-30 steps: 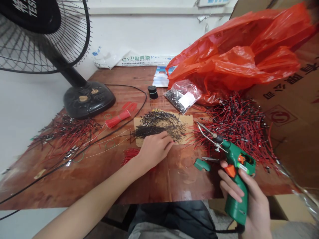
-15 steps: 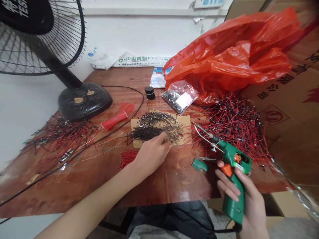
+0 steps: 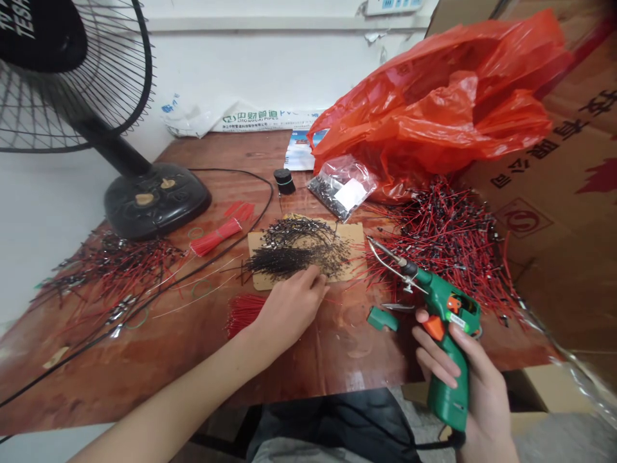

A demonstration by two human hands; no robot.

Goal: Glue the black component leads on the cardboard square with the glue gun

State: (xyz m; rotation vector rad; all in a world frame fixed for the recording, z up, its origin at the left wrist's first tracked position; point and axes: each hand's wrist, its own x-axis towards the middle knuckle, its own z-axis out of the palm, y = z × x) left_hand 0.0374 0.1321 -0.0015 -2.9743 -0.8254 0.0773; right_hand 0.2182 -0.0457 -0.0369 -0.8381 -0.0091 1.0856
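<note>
My right hand (image 3: pixel 475 386) grips the handle of a green soldering gun (image 3: pixel 448 360) with an orange trigger. Its metal tip and curved feed tube point up and left, near the right edge of the cardboard piece. My left hand (image 3: pixel 296 302) is closed in a pinch at the front edge of the cardboard (image 3: pixel 357 235); what its fingertips hold is too small to make out. On the cardboard lie black wires (image 3: pixel 279 260) and small dark parts. A bundle of red wires (image 3: pixel 243 314) lies just left of my left hand. A loose green cover piece (image 3: pixel 382 318) rests left of the gun.
At right is a heap of red and black wires (image 3: pixel 448 238) beside a cardboard box (image 3: pixel 554 257). A red plastic bag (image 3: pixel 443 122) stands behind. A fan (image 3: pixel 154 199) and more wires (image 3: pixel 120 263) are at left, with a black cable (image 3: pixel 212 257) crossing the table.
My left hand has drawn slightly toward me, off the small parts to the cardboard's front edge. The right hand keeps its hold on the soldering gun. The view has shifted slightly.
</note>
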